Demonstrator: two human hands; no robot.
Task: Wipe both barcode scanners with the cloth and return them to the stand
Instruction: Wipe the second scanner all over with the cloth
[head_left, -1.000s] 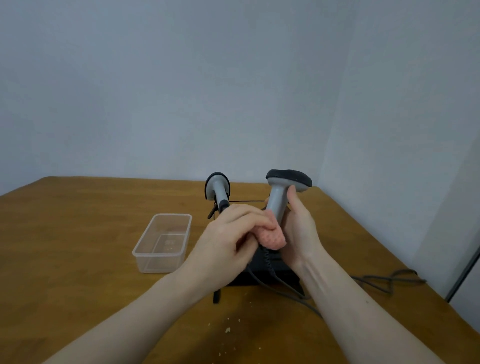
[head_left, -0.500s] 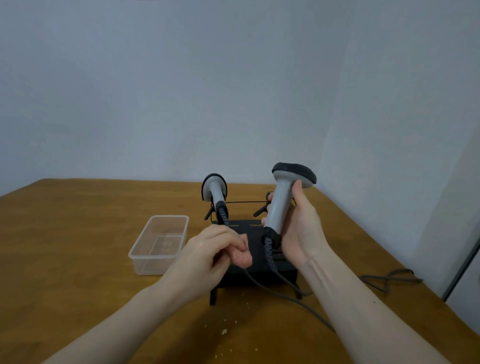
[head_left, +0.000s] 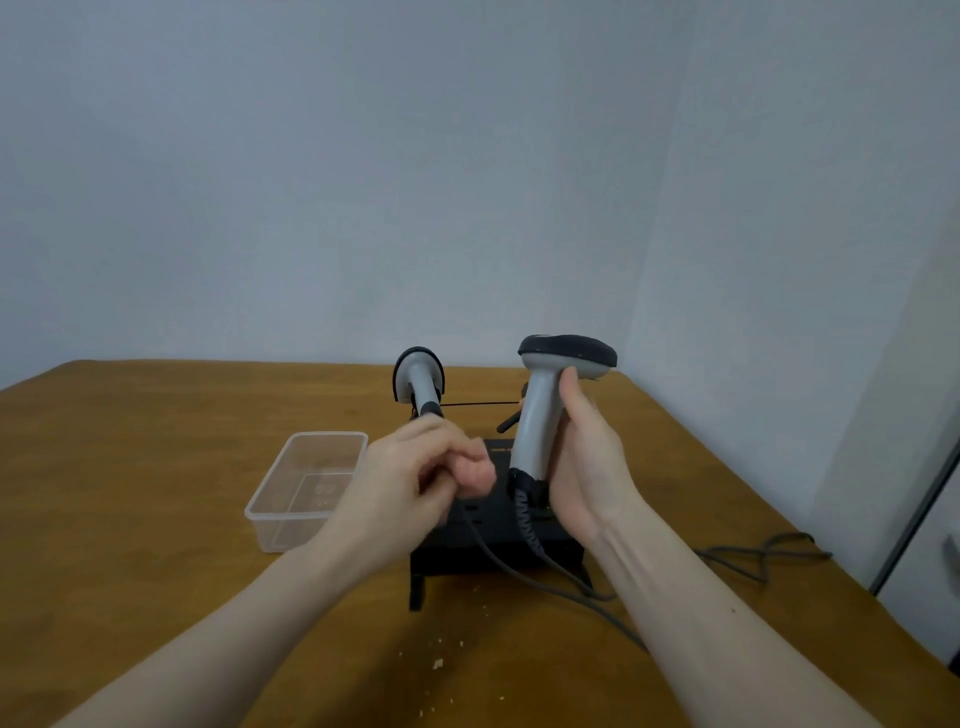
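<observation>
My right hand grips the handle of a grey barcode scanner with a black head, held upright above the black stand. A coiled cable runs down from its base. My left hand is closed on a small pink cloth, just left of the scanner's base and apart from it. A second grey scanner sits upright at the back left of the stand, behind my left hand.
A clear plastic container stands left of the stand on the wooden table. A grey cable trails to the right near the table edge. Crumbs lie on the near table. A wall is close on the right.
My left hand with the cloth has slid down off the scanner handle and away to the left. My right hand has kept the scanner upright, raising it slightly.
</observation>
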